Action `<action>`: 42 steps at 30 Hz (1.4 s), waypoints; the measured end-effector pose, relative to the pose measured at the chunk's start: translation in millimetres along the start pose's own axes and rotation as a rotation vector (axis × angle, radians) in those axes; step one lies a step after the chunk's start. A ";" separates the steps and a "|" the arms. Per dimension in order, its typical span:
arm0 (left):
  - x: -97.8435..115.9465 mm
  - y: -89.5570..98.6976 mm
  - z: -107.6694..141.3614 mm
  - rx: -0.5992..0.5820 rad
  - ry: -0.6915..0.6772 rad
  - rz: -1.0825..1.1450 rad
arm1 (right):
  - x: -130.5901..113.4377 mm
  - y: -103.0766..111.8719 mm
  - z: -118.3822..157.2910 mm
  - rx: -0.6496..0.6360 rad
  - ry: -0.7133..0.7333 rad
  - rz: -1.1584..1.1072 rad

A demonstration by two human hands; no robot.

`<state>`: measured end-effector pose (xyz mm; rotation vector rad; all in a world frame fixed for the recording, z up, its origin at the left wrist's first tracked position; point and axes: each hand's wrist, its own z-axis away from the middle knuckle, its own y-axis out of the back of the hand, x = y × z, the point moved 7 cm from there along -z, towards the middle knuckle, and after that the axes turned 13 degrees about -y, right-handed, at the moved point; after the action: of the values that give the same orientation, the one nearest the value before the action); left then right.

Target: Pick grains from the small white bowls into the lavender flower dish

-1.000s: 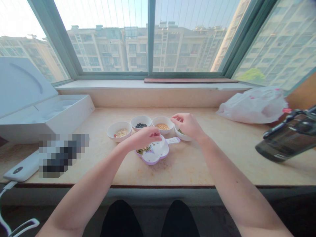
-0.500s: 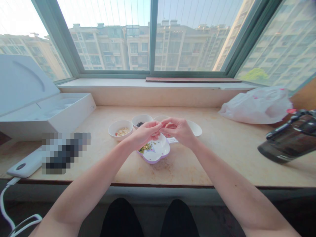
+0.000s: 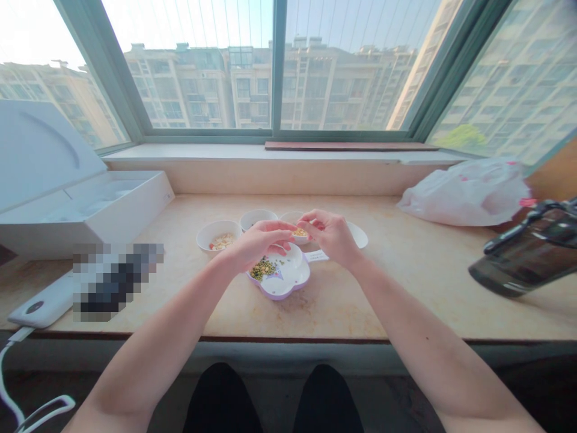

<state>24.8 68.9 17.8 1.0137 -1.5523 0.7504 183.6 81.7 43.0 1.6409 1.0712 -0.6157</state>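
Note:
Above the front dish, my left hand (image 3: 265, 242) has its fingers stretched out and apart, with nothing visible in them. My right hand (image 3: 328, 233) is closed in a pinch just beside the left fingertips; whatever it pinches is too small to make out. Beneath them a white dish with a lavender rim (image 3: 295, 274) carries mixed green and yellow grains (image 3: 262, 269) on its left side. Partly behind my right fingers stands a white bowl of yellow bits (image 3: 288, 218). Farther left are a white bowl of pale pieces (image 3: 205, 233) and another white bowl (image 3: 258, 215), its contents mostly hidden.
A white plate (image 3: 359, 234) lies partly behind my right hand. On the left are an open white box (image 3: 130, 204), a white power bank (image 3: 45, 300) with a cable and a blurred dark object. A plastic bag (image 3: 464, 192) and dark jug (image 3: 509, 264) occupy the right.
My hands, touching at the fingertips before, have parted slightly. My left fingers have straightened, and the bowl of yellow bits shows more between the hands.

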 end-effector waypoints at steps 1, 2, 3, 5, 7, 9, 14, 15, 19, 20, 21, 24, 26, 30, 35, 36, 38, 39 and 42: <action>2.0 2.6 0.6 -0.010 -0.017 -0.129 | 1.2 3.3 -1.3 0.014 -0.010 0.015; 3.9 4.5 1.1 -0.029 -0.038 -0.271 | 2.5 7.5 -2.8 0.035 -0.015 0.032; 5.4 5.6 1.7 -0.056 -0.058 -0.415 | 4.1 12.5 -4.7 0.063 -0.014 0.051; 5.2 5.5 3.6 -0.130 -0.072 -0.681 | 8.1 22.9 -8.8 0.115 -0.014 0.098; 2.0 4.3 6.7 -0.211 -0.055 -0.917 | 12.0 30.6 -12.8 0.134 -0.021 0.165; -1.7 2.7 10.4 -0.289 -0.034 -1.106 | 14.8 36.0 -15.9 0.142 -0.035 0.248; -6.6 -5.4 20.3 -0.466 -0.044 -1.287 | 22.1 42.6 -20.0 0.104 -0.137 0.443; -6.8 -6.5 22.0 -0.488 -0.040 -1.307 | 24.2 43.4 -20.7 0.085 -0.159 0.492; -8.1 -9.0 26.3 -0.526 0.008 -1.422 | 36.4 50.2 -22.6 0.044 -0.260 0.696; -8.1 -10.3 26.6 -0.523 0.004 -1.433 | 41.2 51.7 -22.4 0.024 -0.304 0.735; -8.2 -11.8 26.6 -0.519 -0.007 -1.434 | 46.4 52.7 -21.7 -0.003 -0.353 0.765; -10.7 -15.6 25.6 -0.511 -0.034 -1.418 | 58.6 52.2 -17.6 -0.095 -0.466 0.823; -13.4 -18.3 23.8 -0.525 -0.065 -1.408 | 60.9 50.7 -15.6 -0.121 -0.486 0.841; -18.6 -20.8 18.5 -0.548 -0.143 -1.392 | 59.7 50.8 -15.1 -0.064 -0.511 0.840; -22.8 -18.7 13.9 -0.546 -0.190 -1.359 | 54.0 49.4 -17.2 0.014 -0.477 0.837; -22.9 -18.7 13.7 -0.548 -0.194 -1.356 | 53.9 48.6 -17.3 0.014 -0.478 0.835; -22.5 -18.8 13.5 -0.554 -0.194 -1.346 | 53.8 46.6 -17.2 0.007 -0.480 0.827; -22.1 -18.7 13.5 -0.555 -0.187 -1.337 | 53.8 45.4 -17.0 0.003 -0.478 0.823; -20.8 -17.3 13.5 -0.560 -0.152 -1.306 | 53.2 42.2 -16.4 -0.008 -0.460 0.808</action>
<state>35.6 54.0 -6.3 1.3488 -0.8065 -0.6388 243.8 112.6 25.4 1.6403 0.0418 -0.4015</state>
